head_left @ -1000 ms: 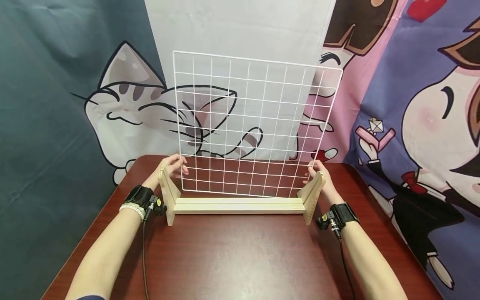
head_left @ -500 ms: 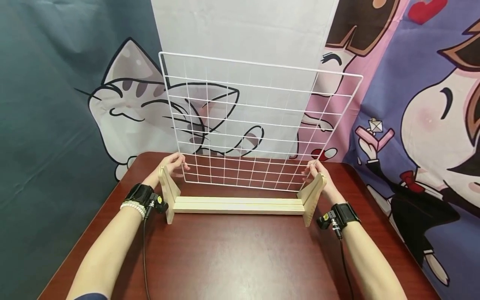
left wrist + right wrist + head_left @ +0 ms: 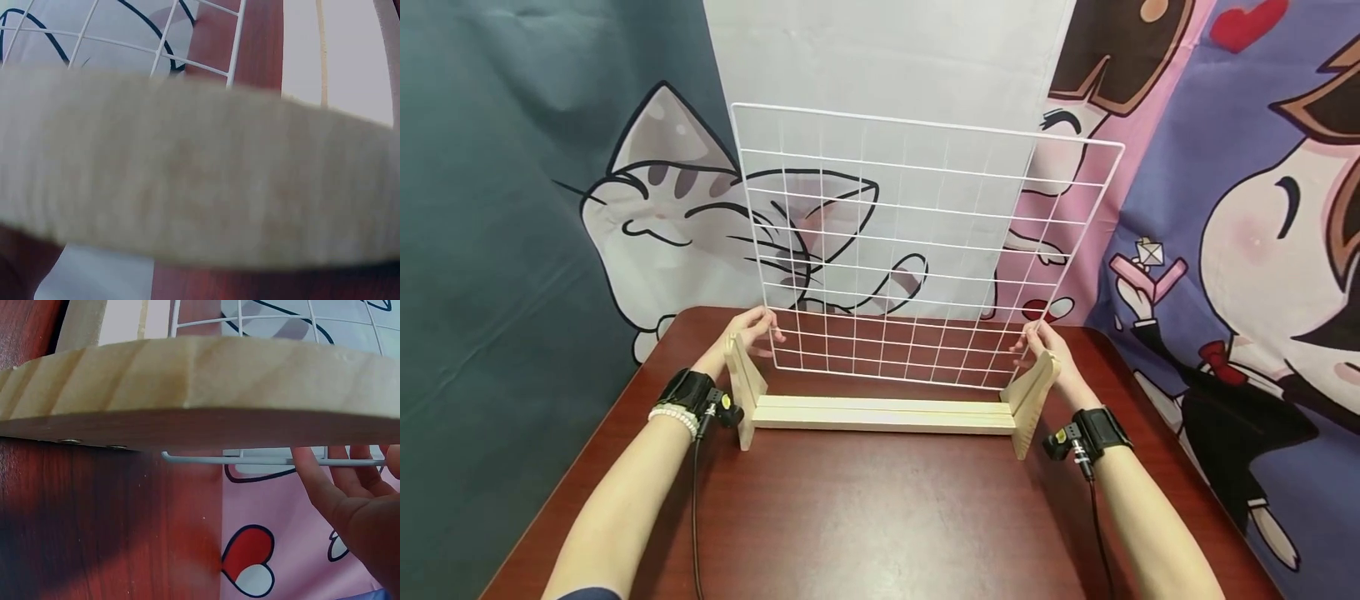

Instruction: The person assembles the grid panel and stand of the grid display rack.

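A white wire grid panel (image 3: 891, 241) stands raised behind a pale wooden stand (image 3: 883, 412), its top right corner lower than its top left. My left hand (image 3: 752, 329) holds the panel's left edge low down, and my right hand (image 3: 1047, 343) grips the right edge at about the same height. The panel's bottom wire is apart from the stand's grooved crossbar. In the right wrist view, fingers (image 3: 312, 478) curl at the edge wire (image 3: 250, 460) behind a wooden side piece (image 3: 200, 375). A blurred side piece (image 3: 187, 169) hides most of my left hand in the left wrist view.
The stand rests on a reddish-brown table (image 3: 880, 508). A printed cloth backdrop (image 3: 880, 58) with cartoon figures hangs close behind the table and along its sides. Cables run from the black wrist cameras, the left one (image 3: 722, 410) and the right one (image 3: 1060, 442), toward me.
The panel has tilted, its upper part looking wider and its bottom wire sitting farther from the crossbar. Over the last half second it has tipped slightly back. Both hands keep their hold.
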`<action>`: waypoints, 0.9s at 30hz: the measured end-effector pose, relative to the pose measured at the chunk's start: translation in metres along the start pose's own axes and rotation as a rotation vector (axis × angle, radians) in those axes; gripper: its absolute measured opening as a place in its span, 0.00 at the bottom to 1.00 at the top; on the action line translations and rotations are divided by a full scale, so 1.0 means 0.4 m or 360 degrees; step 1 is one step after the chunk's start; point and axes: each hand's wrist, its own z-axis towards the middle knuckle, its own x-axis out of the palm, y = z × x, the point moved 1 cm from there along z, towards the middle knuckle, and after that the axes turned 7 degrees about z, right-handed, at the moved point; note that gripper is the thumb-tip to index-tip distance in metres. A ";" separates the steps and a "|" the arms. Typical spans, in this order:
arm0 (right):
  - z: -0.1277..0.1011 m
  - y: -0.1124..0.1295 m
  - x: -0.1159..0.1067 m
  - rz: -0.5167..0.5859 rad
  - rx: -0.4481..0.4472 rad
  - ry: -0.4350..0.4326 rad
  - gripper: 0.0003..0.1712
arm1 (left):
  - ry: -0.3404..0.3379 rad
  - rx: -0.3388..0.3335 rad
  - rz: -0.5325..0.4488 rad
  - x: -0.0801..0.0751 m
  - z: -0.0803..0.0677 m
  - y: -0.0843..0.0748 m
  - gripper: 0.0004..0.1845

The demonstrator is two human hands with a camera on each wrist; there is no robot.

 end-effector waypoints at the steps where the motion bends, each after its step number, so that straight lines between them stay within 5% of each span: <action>1: 0.005 0.000 -0.004 -0.0034 -0.0002 0.0012 0.14 | -0.0003 0.0002 0.0008 0.000 -0.001 -0.001 0.15; 16: 0.052 0.036 -0.056 -0.0722 -0.0078 -0.0005 0.14 | 0.0109 0.0037 0.0049 -0.026 0.001 0.000 0.18; 27: 0.037 0.146 -0.003 -0.0751 -0.0107 -0.0103 0.09 | 0.0069 0.0001 0.0032 -0.046 0.026 -0.031 0.18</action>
